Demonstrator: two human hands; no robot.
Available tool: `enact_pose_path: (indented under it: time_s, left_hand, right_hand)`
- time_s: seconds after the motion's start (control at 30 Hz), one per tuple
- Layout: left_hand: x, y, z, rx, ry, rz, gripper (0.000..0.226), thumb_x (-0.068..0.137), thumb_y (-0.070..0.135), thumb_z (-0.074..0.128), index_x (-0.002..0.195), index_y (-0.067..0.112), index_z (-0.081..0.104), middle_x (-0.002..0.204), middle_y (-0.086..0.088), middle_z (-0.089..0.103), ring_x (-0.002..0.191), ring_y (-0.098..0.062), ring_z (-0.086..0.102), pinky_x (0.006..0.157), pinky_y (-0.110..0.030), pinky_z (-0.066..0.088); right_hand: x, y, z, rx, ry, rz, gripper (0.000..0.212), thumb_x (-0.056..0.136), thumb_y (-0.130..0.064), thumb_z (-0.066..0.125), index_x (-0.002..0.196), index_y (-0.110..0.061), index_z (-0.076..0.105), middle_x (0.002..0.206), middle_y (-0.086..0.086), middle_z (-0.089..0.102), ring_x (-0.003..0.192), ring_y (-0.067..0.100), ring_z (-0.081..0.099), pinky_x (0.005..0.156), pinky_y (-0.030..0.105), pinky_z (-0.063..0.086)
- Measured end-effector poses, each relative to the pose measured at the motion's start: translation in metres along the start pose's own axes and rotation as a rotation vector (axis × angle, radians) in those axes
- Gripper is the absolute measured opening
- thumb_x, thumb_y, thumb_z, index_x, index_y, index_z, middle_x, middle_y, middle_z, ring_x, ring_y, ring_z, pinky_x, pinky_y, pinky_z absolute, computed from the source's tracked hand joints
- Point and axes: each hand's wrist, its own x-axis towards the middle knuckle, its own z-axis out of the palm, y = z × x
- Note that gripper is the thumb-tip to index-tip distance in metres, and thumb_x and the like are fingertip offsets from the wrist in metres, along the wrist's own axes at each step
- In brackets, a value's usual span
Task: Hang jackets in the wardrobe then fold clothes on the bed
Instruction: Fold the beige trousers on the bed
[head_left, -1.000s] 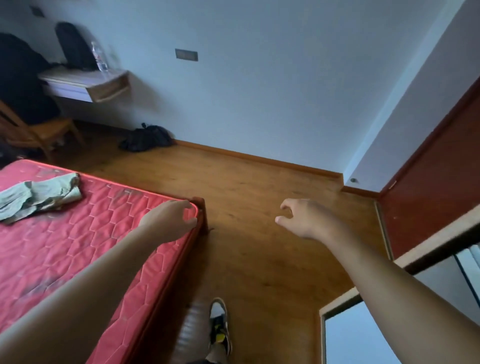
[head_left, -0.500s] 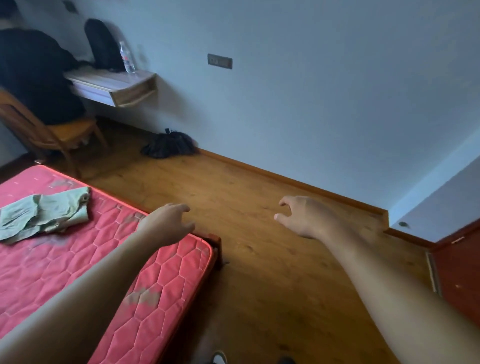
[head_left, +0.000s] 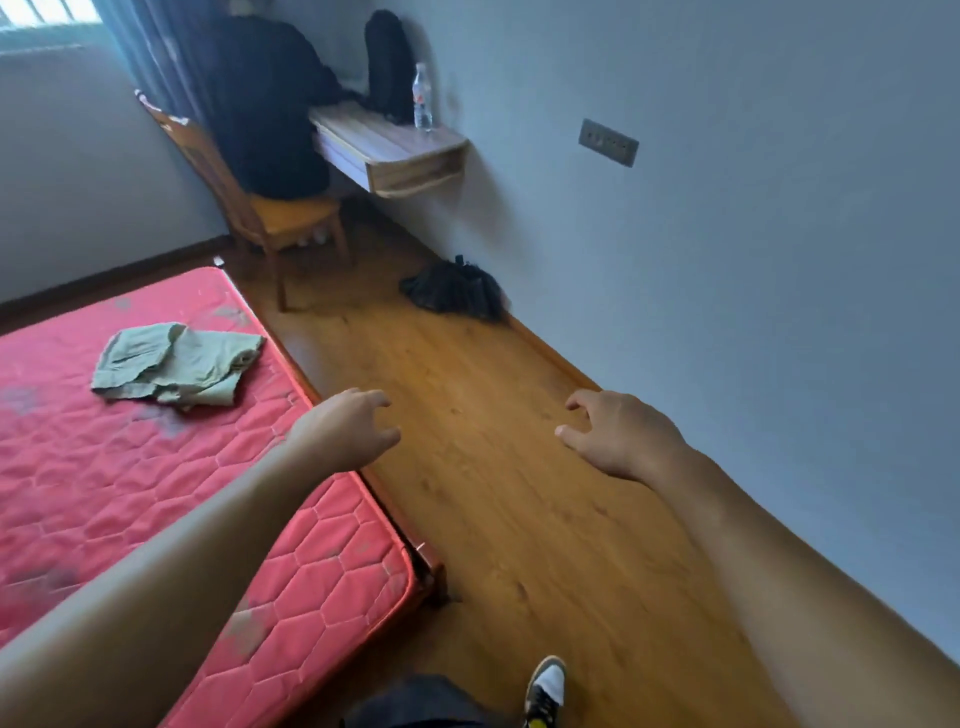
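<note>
Green garment (head_left: 176, 366) lies crumpled on the red mattress (head_left: 104, 493).

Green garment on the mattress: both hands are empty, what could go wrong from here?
The green garment lies beside grey smudges on the mattress; folding there may soil it. The bed frame corner juts close to the shoe, so a shin could catch. The black bundle by the wall could trip a step.

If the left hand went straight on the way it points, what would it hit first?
Probably nothing close: beyond the left hand lies open floor, then the black bundle against the wall, though depth is unclear.
</note>
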Motion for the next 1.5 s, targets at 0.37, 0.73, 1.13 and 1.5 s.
enact_pose_path:
  time_s: [0.37,0.73,1.13,1.5]
  left_hand:
    - [0.054,-0.018,-0.022,-0.151,0.074,-0.409,0.05,0.083,0.052,0.055,0.123,0.023,0.064,0.124,-0.006,0.064,0.12,-0.028,0.058,0.098,-0.042,0.05]
    - [0.175,-0.116,-0.038,-0.385,0.164,-0.727,0.059,0.084,0.051,0.055,0.137,0.026,0.056,0.136,-0.007,0.059,0.127,-0.026,0.055,0.103,-0.044,0.048]
    - [0.238,-0.219,-0.081,-0.441,0.195,-1.051,0.057,0.088,0.051,0.053,0.142,0.034,0.048,0.14,-0.001,0.051,0.128,-0.024,0.054,0.099,-0.046,0.05]
    - [0.365,-0.333,-0.081,-0.583,0.18,-1.363,0.055,0.093,0.047,0.053,0.146,0.034,0.044,0.141,0.001,0.047,0.127,-0.026,0.053,0.096,-0.046,0.051]
  right_hand:
    - [0.207,-0.04,-0.051,-0.137,-0.065,-0.457,0.051,0.096,-0.058,0.051,0.14,-0.032,0.052,0.139,-0.002,0.061,0.118,0.02,0.063,0.087,0.036,0.057]
    - [0.409,-0.186,-0.054,-0.277,-0.142,-0.76,0.053,0.097,-0.059,0.053,0.143,-0.032,0.05,0.143,-0.004,0.058,0.122,0.017,0.062,0.09,0.032,0.059]
    - [0.569,-0.401,-0.046,-0.444,-0.274,-1.053,0.04,0.091,-0.06,0.053,0.12,-0.033,0.059,0.12,-0.005,0.067,0.106,0.018,0.066,0.084,0.041,0.06]
    - [0.74,-0.591,0.055,-0.692,-0.477,-1.365,0.044,0.089,-0.054,0.051,0.12,-0.023,0.059,0.114,0.005,0.065,0.108,0.028,0.062,0.089,0.043,0.054]
